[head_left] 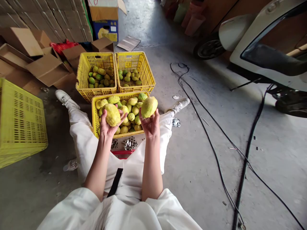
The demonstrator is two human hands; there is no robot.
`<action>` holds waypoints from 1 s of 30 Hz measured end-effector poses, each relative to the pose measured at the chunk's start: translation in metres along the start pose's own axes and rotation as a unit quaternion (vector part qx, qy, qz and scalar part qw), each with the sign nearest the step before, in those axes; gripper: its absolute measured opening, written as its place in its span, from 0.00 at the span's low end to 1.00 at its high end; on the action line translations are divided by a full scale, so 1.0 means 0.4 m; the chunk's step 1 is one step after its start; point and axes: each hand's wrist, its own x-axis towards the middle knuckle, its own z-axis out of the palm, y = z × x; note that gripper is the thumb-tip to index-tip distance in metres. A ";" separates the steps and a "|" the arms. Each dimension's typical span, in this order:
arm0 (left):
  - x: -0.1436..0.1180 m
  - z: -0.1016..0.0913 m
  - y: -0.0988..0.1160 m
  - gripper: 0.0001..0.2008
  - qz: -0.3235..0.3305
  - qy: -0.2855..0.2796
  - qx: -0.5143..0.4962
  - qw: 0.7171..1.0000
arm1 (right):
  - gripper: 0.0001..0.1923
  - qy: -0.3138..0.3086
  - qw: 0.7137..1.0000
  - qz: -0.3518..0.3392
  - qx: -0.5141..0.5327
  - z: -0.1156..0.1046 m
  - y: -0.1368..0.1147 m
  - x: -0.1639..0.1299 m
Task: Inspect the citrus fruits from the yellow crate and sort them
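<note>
Main hazard, in my judgement: a dropped fruit. Your left hand (109,129) cradles the left fruit (112,115) from below, with fingers spread past its right side, so a tilt of the wrist could let it roll off. Your right hand (151,126) carries the right fruit (149,107) high, on the fingers rather than deep in the palm; a loosened finger could tip it away from you. Either fall could bruise the fruit piled (130,116) in the front crate (94,119), or strike the crate's rim and end on the concrete floor (192,143).

Grip condition: both hands are occupied, each closed loosely around one fruit. How firmly you press cannot be told.

Position: the left fruit sits above your left palm, thumb at its outer side. The right fruit stands above your right fingertips, most of its body clear of the hand. The two are apart, seen over the front crate between your legs; their height above the pile cannot be judged.
</note>
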 end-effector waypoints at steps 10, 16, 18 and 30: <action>-0.009 0.028 0.023 0.25 0.014 0.033 0.059 0.998 | 0.17 0.023 0.998 0.015 0.050 0.025 -0.008 -0.012; -0.017 0.014 0.021 0.25 0.041 -0.018 0.027 0.999 | 0.18 0.023 0.999 0.012 0.030 0.025 -0.007 -0.011; -0.014 0.009 0.016 0.26 0.038 -0.025 0.019 0.999 | 0.19 0.020 1.000 0.012 0.019 0.026 -0.005 -0.011; 0.006 0.008 0.030 0.15 0.022 0.065 0.051 0.996 | 0.15 -0.010 1.000 -0.005 -0.026 0.022 -0.012 -0.020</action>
